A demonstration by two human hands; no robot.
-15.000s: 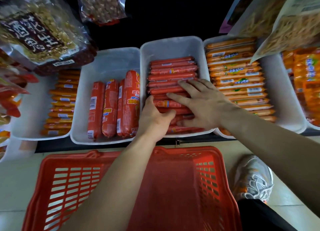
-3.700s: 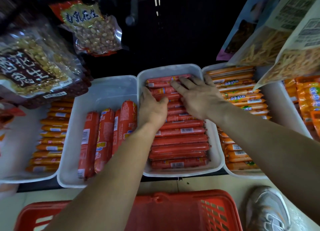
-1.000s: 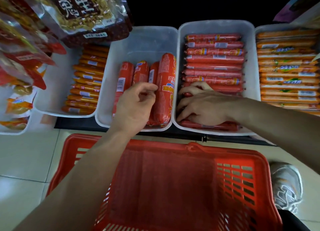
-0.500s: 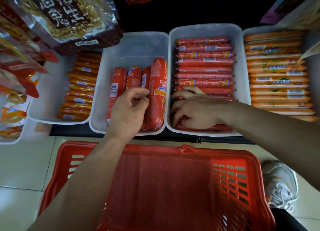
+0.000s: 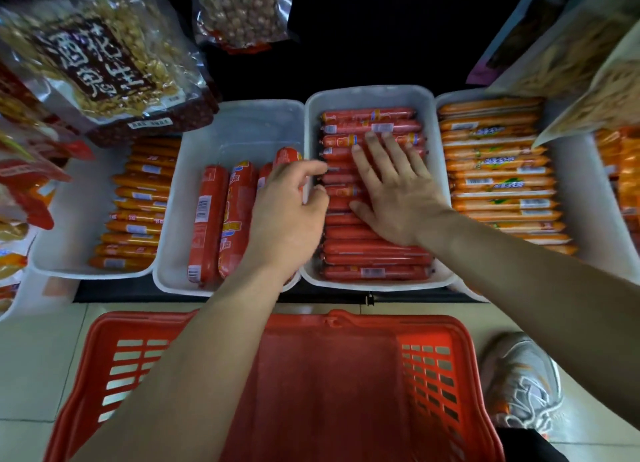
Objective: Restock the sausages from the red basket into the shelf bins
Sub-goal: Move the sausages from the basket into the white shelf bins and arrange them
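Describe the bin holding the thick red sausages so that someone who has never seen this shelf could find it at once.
Start at the red basket on the floor; a row of white bins stands on the shelf just behind it. The bin is second from the left, where the left hand hovers. Only it holds a few fat red sausages lying front to back, its back half bare.

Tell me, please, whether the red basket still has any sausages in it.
It looks empty: the visible floor of the red basket is bare, though the left arm hides part of it.
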